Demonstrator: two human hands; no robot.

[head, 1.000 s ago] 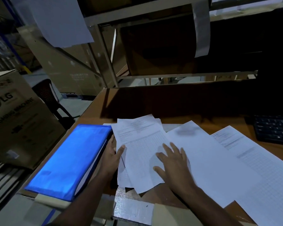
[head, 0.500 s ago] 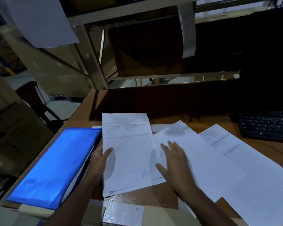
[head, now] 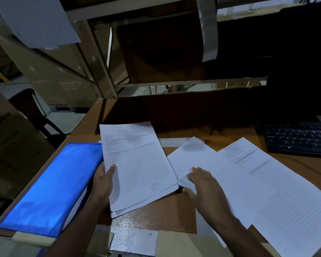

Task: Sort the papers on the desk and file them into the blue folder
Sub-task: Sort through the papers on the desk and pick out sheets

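- Left hand [head: 102,184] grips the gathered stack of printed forms [head: 137,164] at its left edge, thumb [head: 110,170] curled over the top sheet and fingers hidden beneath; the stack's far end appears lifted off the wooden desk [head: 156,214].
- Right hand [head: 205,184] rests on the near-left corner of the blank sheet [head: 202,160], which curls up against the fingers; whether it is pinched or only pressed cannot be told.
- Judgement: the step in hand is collecting the next loose page onto the stack.
- Recommended: lift the curled corner with the fingertips, slide the sheet left over the stack, and square the edges before releasing the left thumb. Several lower sheets already fan out at the stack's near edge and should be tapped flush.
- Risk: dragging the blank sheet may shift the gridded form [head: 278,191] that overlaps its right side.
- The stack's top sheet carries a header block, a fine table and a round stamp near the lower right corner; text is unreadable.
- Blue folder [head: 50,188] lies closed just left of the stack, beside the left hand, glossy and parallel to the desk's left edge.
- A black keyboard [head: 298,140] sits at the far right, well apart.
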